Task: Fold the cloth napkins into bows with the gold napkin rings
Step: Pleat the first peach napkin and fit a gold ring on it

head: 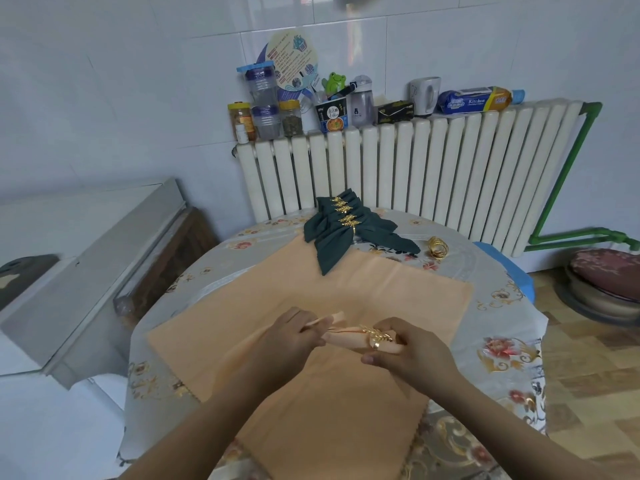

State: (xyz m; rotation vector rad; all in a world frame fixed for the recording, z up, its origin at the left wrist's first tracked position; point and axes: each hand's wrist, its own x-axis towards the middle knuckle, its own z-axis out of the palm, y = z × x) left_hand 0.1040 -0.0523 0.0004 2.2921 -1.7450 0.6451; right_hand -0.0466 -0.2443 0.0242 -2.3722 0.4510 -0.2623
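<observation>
From where I sit, the peach napkin (346, 336) I am working is bunched into a narrow roll, pleated lengthwise, held just above the table's near middle; its left end fans out in folded edges past my left hand (294, 336), whose fingers are pinched on that end; my right hand (412, 355) is curled around the right end, thumb tip showing underneath, clamping the cloth where a gold leaf napkin ring (379, 337) circles it; the ring's leafy sprig faces up and its band wraps the roll tightly. Under my hands lie flat peach napkins (398, 292), spread overlapping across the floral tablecloth (502, 355). At twelve o'clock, at the far edge, a row of dark green napkin bows (341, 233) lies stacked, each cinched at its centre by a gold leaf ring, wings flaring to both sides; at one o'clock, just beside them, a small cluster of spare gold rings (438, 247) rests on the cloth.
</observation>
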